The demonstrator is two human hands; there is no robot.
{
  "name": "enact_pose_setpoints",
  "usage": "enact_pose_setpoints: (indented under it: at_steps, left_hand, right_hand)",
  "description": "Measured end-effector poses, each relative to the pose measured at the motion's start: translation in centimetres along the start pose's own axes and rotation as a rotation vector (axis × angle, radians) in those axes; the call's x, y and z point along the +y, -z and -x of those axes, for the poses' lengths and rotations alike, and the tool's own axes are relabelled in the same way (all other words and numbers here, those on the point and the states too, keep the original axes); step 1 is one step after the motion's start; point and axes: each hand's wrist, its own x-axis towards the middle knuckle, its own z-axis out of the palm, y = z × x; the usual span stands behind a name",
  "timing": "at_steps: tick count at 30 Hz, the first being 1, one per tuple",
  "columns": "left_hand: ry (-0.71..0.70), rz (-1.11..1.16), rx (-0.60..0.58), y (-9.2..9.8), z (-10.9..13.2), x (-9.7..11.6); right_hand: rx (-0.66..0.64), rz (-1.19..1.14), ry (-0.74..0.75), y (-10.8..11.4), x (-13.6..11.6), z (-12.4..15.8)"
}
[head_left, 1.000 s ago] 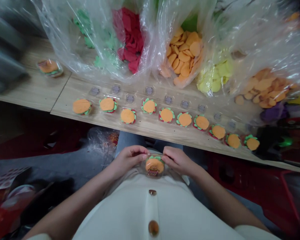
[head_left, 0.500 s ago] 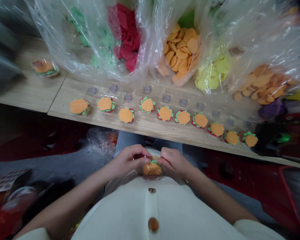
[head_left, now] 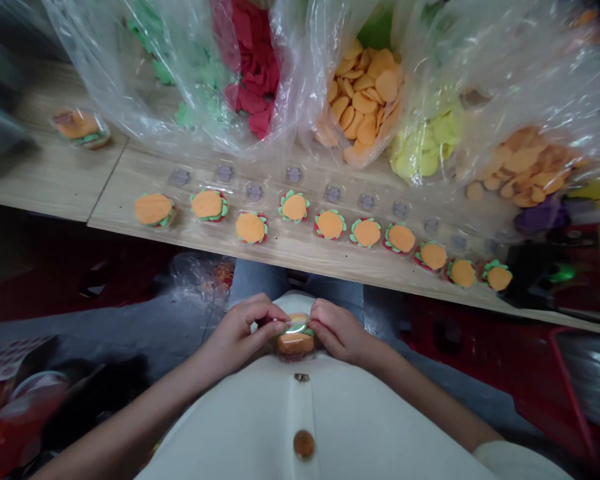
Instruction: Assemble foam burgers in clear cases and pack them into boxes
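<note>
Close to my belly, a toy burger in a clear plastic case (head_left: 295, 341) is held between both hands. My left hand (head_left: 253, 327) pinches the case's left edge with thumb and fingers. At its right edge, my right hand (head_left: 339, 330) grips with curled fingers and thumb. Orange buns and a green layer show through the shiny plastic. Ahead, a row of open clear cases lies along the table edge, each with a toy burger in one half, such as the burger (head_left: 251, 227) and the burger (head_left: 330, 225).
Behind the row stand clear bags of red pieces (head_left: 257, 67), orange discs (head_left: 365, 100), yellow pieces (head_left: 427, 143) and green pieces (head_left: 200, 80). Another cased burger (head_left: 81, 127) sits at the table's left. The wooden table (head_left: 300, 252) ends just beyond my lap. A red crate (head_left: 535, 387) stands low at right.
The cased burger between my hands has shifted slightly left, and its plastic now looks more closed over the burger. My left hand has moved a little left. The view has shifted slightly.
</note>
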Motion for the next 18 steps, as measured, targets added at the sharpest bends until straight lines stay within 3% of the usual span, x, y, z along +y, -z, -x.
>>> enact_pose_setpoints:
  at_steps: [6,11,14,18]
  left_hand:
    - [0.095,0.085,0.048,-1.2,-0.7,-0.9]
    - [0.252,0.287,-0.037,-0.5,-1.5,-1.2]
    - [0.162,0.334,-0.093,0.1,-1.4,-0.9]
    - [0.124,0.340,-0.126,-0.6,-1.5,-0.8]
  right_hand:
    - [0.005,-0.085,-0.126,0.0,0.7,-0.5]
    - [0.020,-0.163,-0.192,0.3,1.3,-1.3]
    - [0.036,-0.162,-0.182,0.5,1.1,-1.5]
    - [0.077,-0.177,-0.221,0.4,1.1,-2.0]
